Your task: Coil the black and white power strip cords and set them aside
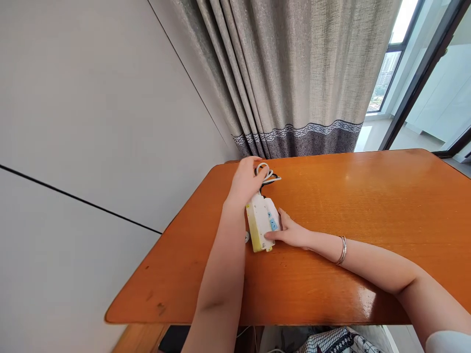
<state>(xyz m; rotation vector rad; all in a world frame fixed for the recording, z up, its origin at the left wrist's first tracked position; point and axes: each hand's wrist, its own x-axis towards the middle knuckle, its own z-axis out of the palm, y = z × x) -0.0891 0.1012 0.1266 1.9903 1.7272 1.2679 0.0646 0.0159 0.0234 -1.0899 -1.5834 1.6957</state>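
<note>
A white box-shaped device (260, 223) with a yellow side and blue labels lies on the wooden table, left of its middle. My right hand (290, 231) grips its near right end, the thumb on top and fingers along the right side. Beyond the device, a bundle of black and white cables (271, 176) is looped up. My left hand (247, 179) closes around these cables, with its thumb against a white loop; part of the bundle is hidden by the hand. A small round whitish piece (247, 237) sits at the device's left side, partly covered by my left forearm.
The orange-brown table (360, 206) has rounded corners, and its left edge runs beside a pale wall (91, 122). Grey curtains (294, 73) hang behind the far edge. To the right stands a dark-framed glass door (423, 73). Patterned cloth (334, 340) shows below the near edge.
</note>
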